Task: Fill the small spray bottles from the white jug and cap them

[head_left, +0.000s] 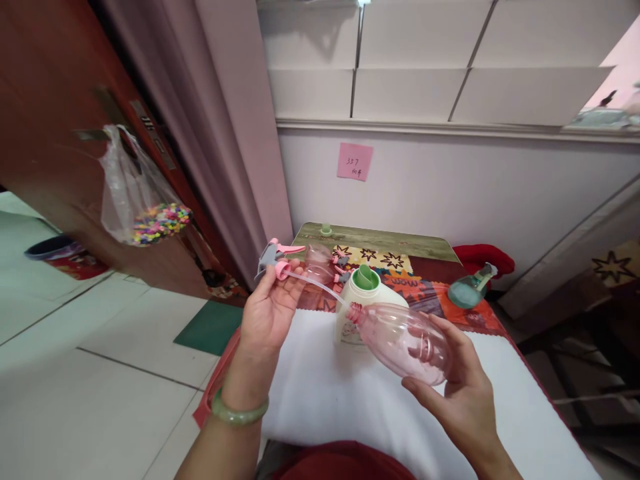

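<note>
Right hand (463, 383) is wrapped around the fat base end of a clear pink bottle (400, 340), thumb on the near side, and the bottle's held up just in front of the white jug (380, 297), which is my landmark for everything here. It's tipped way over, nearly lying down: the long axis slants, base to the right of the jug and a bit closer to the wearer, neck aimed left and slightly up. Left hand (273, 310) is well apart from the other one, off to the jug's left, pinching a grey-and-pink spray head (273, 259) whose clear tube (320, 285) runs down and right to the bottle's mouth. The jug itself stands upright, green mouth facing up; there's some print on its front but I can't read it. Just behind-left of it sit a second pink bottle (319, 263) and more spray heads (343, 261). Behind-right, the patterned cloth (404, 283) reads "WOW", and further right of the jug is a spray bottle (466, 291) with blue-green stuff inside. Furthest back, on the wall beyond the jug, a pink note (355, 162) says "357" with a handwritten scribble underneath, too small to make out.
</note>
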Action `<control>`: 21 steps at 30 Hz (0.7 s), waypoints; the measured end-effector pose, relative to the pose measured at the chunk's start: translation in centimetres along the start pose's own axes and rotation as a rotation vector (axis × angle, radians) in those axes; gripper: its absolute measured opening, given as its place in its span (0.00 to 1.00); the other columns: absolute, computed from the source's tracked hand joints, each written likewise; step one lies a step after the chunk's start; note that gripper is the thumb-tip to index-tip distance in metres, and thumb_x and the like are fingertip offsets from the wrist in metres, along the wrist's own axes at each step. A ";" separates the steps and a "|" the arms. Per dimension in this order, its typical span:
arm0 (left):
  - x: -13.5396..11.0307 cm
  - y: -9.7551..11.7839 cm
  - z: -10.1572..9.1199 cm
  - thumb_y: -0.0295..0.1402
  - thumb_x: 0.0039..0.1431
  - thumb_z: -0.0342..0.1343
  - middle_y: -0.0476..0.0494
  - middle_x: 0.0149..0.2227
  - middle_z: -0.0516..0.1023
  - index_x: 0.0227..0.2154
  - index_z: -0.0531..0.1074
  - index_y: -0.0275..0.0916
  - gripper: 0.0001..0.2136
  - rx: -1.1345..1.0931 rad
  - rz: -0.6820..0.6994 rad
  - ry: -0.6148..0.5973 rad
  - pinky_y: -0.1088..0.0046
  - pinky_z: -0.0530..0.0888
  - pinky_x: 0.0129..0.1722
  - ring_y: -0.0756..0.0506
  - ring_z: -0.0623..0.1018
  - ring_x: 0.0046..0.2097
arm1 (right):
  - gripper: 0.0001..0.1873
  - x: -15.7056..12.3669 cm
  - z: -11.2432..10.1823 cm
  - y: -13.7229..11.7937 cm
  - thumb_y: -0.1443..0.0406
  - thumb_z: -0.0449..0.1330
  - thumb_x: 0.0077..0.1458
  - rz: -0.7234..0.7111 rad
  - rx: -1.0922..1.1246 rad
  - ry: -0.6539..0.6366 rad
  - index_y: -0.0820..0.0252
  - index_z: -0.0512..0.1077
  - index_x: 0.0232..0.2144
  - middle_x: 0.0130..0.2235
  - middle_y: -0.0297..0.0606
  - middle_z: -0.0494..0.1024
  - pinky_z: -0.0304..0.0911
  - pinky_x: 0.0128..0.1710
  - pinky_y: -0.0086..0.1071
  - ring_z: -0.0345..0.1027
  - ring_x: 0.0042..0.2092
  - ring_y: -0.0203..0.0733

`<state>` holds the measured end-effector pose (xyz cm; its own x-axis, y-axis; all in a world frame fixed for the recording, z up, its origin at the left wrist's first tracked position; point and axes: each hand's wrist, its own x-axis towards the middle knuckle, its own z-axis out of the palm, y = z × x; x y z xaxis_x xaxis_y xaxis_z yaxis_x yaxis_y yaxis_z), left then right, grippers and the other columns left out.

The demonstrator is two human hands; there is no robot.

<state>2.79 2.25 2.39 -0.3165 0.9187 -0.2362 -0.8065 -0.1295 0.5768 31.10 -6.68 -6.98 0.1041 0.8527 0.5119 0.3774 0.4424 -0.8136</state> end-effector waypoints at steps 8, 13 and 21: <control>-3.9 -4.5 -1.1 0.36 0.62 0.68 0.37 0.44 0.87 0.39 0.84 0.35 0.08 0.109 -0.091 -0.259 0.68 0.80 0.51 0.43 0.86 0.46 | 0.45 -1.0 4.0 -1.7 0.56 0.78 0.49 0.067 0.046 0.110 0.49 0.65 0.66 0.65 0.51 0.71 0.80 0.48 0.46 0.75 0.59 0.57; -5.6 -5.6 -1.1 0.39 0.52 0.76 0.37 0.49 0.87 0.41 0.85 0.36 0.16 0.134 -0.098 -0.239 0.70 0.79 0.53 0.44 0.85 0.48 | 0.45 -1.5 4.8 -1.9 0.57 0.79 0.47 -0.013 0.013 0.177 0.52 0.66 0.64 0.64 0.53 0.71 0.80 0.47 0.47 0.73 0.61 0.60; -5.8 -5.7 -0.8 0.39 0.51 0.76 0.38 0.45 0.88 0.40 0.85 0.36 0.16 0.125 -0.104 -0.217 0.72 0.80 0.49 0.45 0.86 0.44 | 0.48 -1.0 4.6 -1.5 0.57 0.81 0.44 -0.306 -0.148 0.245 0.52 0.65 0.63 0.57 0.50 0.74 0.80 0.48 0.55 0.73 0.59 0.60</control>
<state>8.83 -2.58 -0.13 -0.1099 0.9849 -0.1335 -0.7568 0.0041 0.6536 26.18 -6.94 -7.52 0.1755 0.5893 0.7886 0.5509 0.6051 -0.5748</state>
